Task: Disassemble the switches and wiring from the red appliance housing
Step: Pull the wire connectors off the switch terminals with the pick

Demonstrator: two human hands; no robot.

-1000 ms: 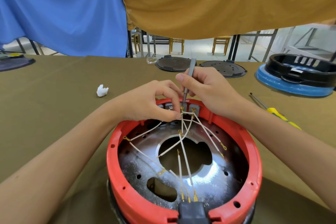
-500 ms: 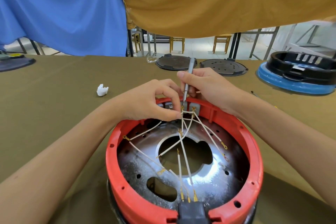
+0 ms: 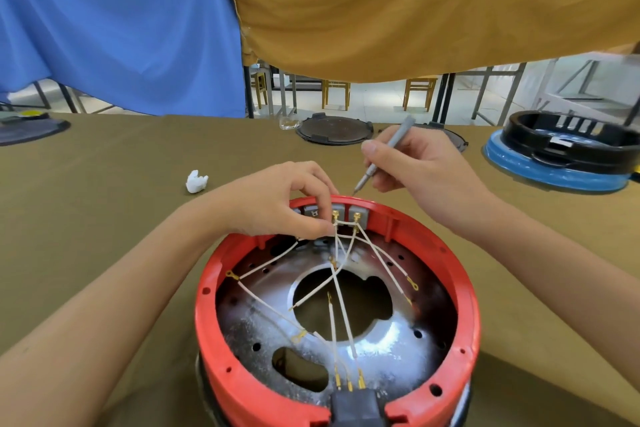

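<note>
- Head view takes in the table (image 3: 104, 218) first, draped in olive cloth, with the red appliance housing (image 3: 464, 288) at its near edge, open side up and its metal plate (image 3: 391, 340) showing inside.
- White wires (image 3: 341, 319) cross the housing from a dark connector block (image 3: 356, 406) at the near rim to grey switches (image 3: 341, 210) clipped in a row on the far inner wall.
- Left hand (image 3: 277, 201) reaches over the far rim; its fingertips pinch a wire just beside a brass terminal (image 3: 335, 217) on a switch.
- Right hand (image 3: 419, 163) grips a small grey screwdriver (image 3: 384, 156) like a pen, the tip raised just above the rim and clear of the switches.
- Judged step: freeing a terminal. Pull along the tab's line, gripping the brass and not the wire, and use the tip only to lever gently.
- Crossing wires crowd the spot and could snag; the left fingers sit near the tool's likely path.
- Around, well apart: a blue-and-black appliance base (image 3: 561, 163), two dark round plates (image 3: 334, 130) at the far edge, a white scrap (image 3: 196, 181).
</note>
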